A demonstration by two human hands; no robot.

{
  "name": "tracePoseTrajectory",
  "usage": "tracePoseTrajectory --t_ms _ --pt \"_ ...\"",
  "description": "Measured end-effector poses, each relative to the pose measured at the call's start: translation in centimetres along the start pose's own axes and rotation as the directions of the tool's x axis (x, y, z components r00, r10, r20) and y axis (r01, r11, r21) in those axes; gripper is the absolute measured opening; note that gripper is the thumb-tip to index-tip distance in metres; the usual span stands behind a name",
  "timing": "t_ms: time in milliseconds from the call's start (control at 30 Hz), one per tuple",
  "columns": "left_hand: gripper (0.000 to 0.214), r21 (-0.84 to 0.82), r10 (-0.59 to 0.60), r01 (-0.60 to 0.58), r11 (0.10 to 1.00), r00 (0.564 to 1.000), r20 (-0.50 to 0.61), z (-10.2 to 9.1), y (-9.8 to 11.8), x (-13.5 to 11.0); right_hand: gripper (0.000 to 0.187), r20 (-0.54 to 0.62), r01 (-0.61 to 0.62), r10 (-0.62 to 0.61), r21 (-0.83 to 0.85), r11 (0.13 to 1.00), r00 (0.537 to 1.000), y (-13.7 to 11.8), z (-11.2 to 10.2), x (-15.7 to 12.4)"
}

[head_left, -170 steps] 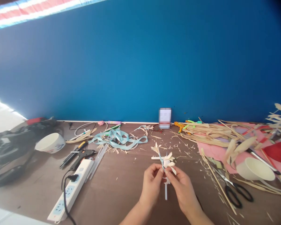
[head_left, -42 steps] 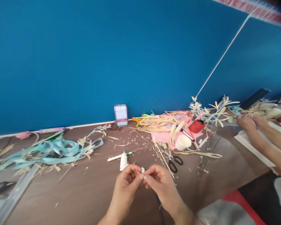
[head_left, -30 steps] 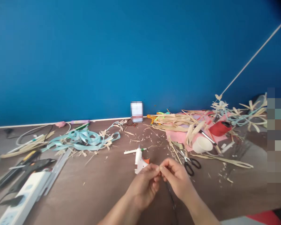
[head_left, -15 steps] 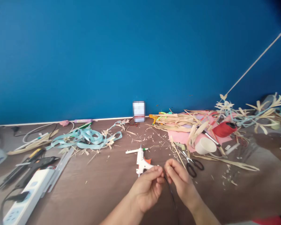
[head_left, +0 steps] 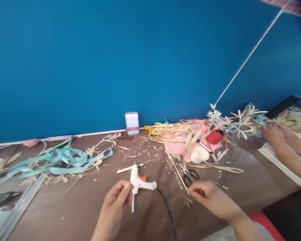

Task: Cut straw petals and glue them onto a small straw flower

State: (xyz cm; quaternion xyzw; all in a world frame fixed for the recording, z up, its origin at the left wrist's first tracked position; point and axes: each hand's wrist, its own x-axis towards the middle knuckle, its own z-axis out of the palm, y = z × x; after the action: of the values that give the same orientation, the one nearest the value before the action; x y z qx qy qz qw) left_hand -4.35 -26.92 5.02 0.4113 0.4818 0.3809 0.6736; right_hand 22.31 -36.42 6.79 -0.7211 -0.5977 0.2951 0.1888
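My left hand [head_left: 115, 205] is low in the middle, thumb and fingers pinched on the rear of a white glue gun [head_left: 139, 182]. The gun lies on the brown table [head_left: 95, 207], nozzle pointing away. A thin white stick [head_left: 132, 205] pokes out of its back and a black cord [head_left: 168, 211] runs toward me. My right hand [head_left: 212, 199] hovers to the right with fingers curled together. Whether it holds anything is hidden. It is just in front of black-handled scissors [head_left: 190, 175].
Light blue ribbon [head_left: 57, 162] is heaped at left, a white pen [head_left: 129, 168] lies beyond the gun. A white cup [head_left: 199, 154], red spool [head_left: 215, 136] and dry straw strips [head_left: 175, 130] crowd the right. Another person's hands [head_left: 274, 134] work at far right.
My hands, pinched together half a second ago, have parted: the left went onto the glue gun, the right moved right. The view swung right, and another person's hands came into view.
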Motion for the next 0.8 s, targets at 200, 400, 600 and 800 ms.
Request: tracePoseTrajectory --t_ms 200,400,600,800 --pt "0.039 0.063 0.054 -0.043 0.997 0.982 -0.180 -4.3 0.5 0.9 0.016 -0.147 -0.243 0.204 -0.343 0.907 0.968 5.5 -1.7 -1.2" --pt "0.034 0.087 0.067 -0.054 0.995 0.985 -0.157 -4.8 -0.1 0.9 0.032 -0.458 -0.293 0.104 -0.366 0.883 0.883 8.8 -1.0 2.1" --pt "0.032 0.151 0.002 0.001 0.989 1.000 -0.018 -3.0 -0.6 0.3 0.023 -0.489 -0.284 0.079 -0.362 0.888 0.869 8.6 1.5 4.6" --pt "0.028 0.196 -0.011 -0.001 0.981 0.998 0.059 -1.4 -1.0 -0.2 0.018 -0.567 -0.266 0.056 -0.294 0.918 0.821 7.7 1.7 4.0"
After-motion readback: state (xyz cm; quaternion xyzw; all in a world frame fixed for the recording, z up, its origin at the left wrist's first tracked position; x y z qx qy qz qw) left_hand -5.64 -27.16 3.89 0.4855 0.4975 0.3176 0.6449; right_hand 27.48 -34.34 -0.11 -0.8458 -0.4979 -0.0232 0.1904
